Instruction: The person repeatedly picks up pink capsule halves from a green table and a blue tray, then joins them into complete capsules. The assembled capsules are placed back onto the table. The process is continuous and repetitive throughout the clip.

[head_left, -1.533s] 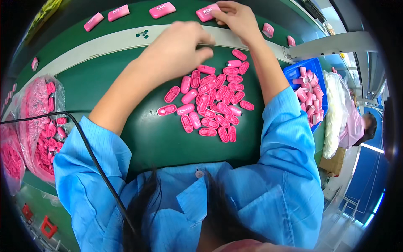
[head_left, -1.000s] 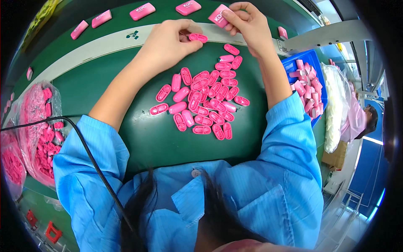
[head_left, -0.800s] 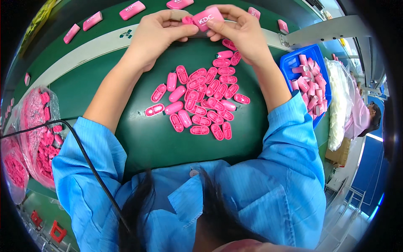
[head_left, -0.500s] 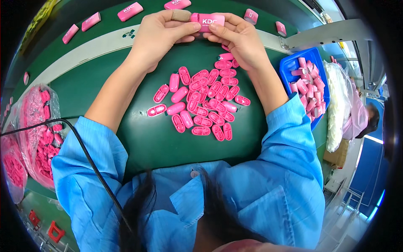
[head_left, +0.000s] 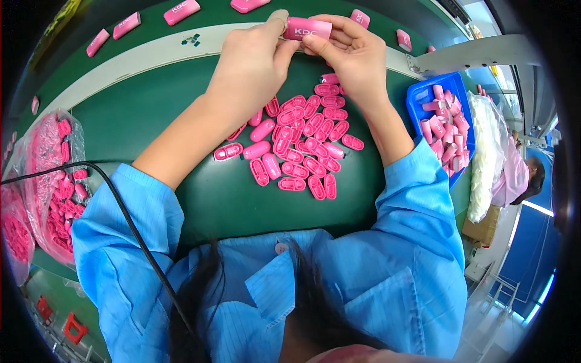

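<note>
A pink case (head_left: 308, 29) with white lettering is held up over the pale rail at the far side of the green table. My right hand (head_left: 360, 60) grips its right end between thumb and fingers. My left hand (head_left: 251, 66) is at the other end, its index finger in a tan finger cover (head_left: 278, 19) pressed to the edge and its thumb just below. Whether anything sits inside the case is hidden. Below my hands lies a loose pile of pink oval shells (head_left: 296, 142), several showing their hollow side and others their smooth back. My left forearm covers the pile's left edge.
A blue bin (head_left: 417, 109) of pink printed sleeves stands at right. At left are clear bags (head_left: 45, 145) of pink parts, with a black cable (head_left: 115, 196) crossing in front. Beyond the pale rail (head_left: 139, 57), pink cases (head_left: 181, 11) lie spaced out. Another person (head_left: 514, 175) is at far right.
My left hand has shifted its hold: the index finger now rests at the case's end and the thumb has left its front face. The case has moved slightly right.
</note>
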Demonstrator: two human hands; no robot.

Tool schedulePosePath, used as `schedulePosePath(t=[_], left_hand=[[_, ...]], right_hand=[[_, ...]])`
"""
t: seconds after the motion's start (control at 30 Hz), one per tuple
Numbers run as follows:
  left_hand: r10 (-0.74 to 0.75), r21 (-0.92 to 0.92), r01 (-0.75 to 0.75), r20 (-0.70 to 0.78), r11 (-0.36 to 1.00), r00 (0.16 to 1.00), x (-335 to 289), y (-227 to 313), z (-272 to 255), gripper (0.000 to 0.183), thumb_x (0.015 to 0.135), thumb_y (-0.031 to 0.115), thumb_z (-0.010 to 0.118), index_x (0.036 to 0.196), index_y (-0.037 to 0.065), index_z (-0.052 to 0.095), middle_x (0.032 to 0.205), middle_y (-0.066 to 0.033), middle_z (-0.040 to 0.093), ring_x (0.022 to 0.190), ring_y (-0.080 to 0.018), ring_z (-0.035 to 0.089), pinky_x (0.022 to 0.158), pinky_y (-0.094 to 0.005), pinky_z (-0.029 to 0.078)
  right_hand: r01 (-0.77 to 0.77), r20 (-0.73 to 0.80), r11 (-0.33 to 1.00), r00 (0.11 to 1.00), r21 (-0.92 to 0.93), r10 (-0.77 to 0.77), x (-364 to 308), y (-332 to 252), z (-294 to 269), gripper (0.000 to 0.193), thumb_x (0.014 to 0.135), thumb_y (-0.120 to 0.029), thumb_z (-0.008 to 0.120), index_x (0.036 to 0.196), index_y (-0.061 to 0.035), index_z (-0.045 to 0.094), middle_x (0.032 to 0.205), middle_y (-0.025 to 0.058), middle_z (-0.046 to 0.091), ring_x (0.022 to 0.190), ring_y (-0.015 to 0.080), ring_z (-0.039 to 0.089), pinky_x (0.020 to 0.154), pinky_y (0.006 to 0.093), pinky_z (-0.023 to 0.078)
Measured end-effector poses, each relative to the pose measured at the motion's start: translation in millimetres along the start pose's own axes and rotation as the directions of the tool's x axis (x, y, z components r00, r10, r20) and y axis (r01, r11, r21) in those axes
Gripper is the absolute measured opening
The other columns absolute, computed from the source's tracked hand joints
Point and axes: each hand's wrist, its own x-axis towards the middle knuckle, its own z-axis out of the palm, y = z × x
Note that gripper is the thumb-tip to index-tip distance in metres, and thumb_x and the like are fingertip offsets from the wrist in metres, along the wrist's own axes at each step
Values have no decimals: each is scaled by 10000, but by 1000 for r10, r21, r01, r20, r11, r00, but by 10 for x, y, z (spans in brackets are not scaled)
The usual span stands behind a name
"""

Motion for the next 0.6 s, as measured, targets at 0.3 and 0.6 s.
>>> schedulePosePath(t=[0.3, 0.6], left_hand=[[179, 132, -167, -85, 977, 980, 59, -50, -85, 307, 782, 26, 575, 1075, -58, 535, 1033, -214, 574, 978, -374, 540, 846, -420, 447], [77, 200, -107, 155, 974, 985, -670, 248, -373, 257, 767, 76, 627, 1012, 9, 589, 1114, -102, 544, 998, -301, 507, 870, -398, 434]], right_hand=[[-108, 113, 954, 983, -281, 145, 534, 117, -152, 305, 828, -77, 656, 1077, 68, 555, 914, 112, 644, 794, 128, 633, 733, 229, 516], [-94, -241, 921, 971, -378, 0, 700, 177, -518, 301, 796, -116, 671, 1058, 21, 613, 808, 102, 646, 618, 134, 594, 582, 251, 490]])
